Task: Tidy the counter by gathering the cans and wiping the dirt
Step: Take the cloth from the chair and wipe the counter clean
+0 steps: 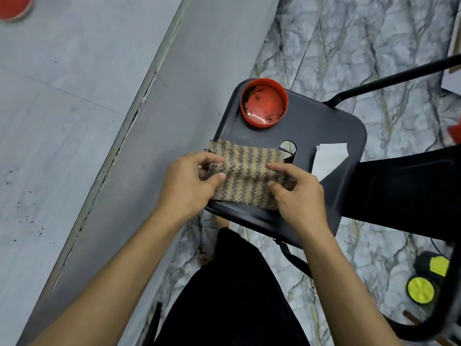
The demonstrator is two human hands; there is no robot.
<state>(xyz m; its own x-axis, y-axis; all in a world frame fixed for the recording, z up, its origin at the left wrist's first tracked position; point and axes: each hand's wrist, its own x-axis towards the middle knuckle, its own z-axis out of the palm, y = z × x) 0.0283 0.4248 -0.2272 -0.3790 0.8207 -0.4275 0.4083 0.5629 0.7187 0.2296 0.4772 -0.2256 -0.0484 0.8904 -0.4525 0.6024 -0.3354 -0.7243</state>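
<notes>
A brown and grey striped cloth (245, 174) lies on the black chair seat (324, 126) in the middle of the view. My left hand (187, 186) pinches its left edge and my right hand (296, 196) pinches its right edge, both shut on the fabric. An open red can (264, 104) with dark dirt and some liquid inside stands at the far left corner of the seat. The grey counter (62, 121) fills the left side, with dark crumbs of dirt (22, 213) near its left edge. Another red can (15, 7) sits at the counter's top left corner, partly cut off.
A folded white paper (329, 157) lies on the seat right of the cloth. The chair's black back (404, 186) and a black bar (389, 78) are on the right. A black and yellow wheeled object (424, 283) sits on the marbled floor at the lower right.
</notes>
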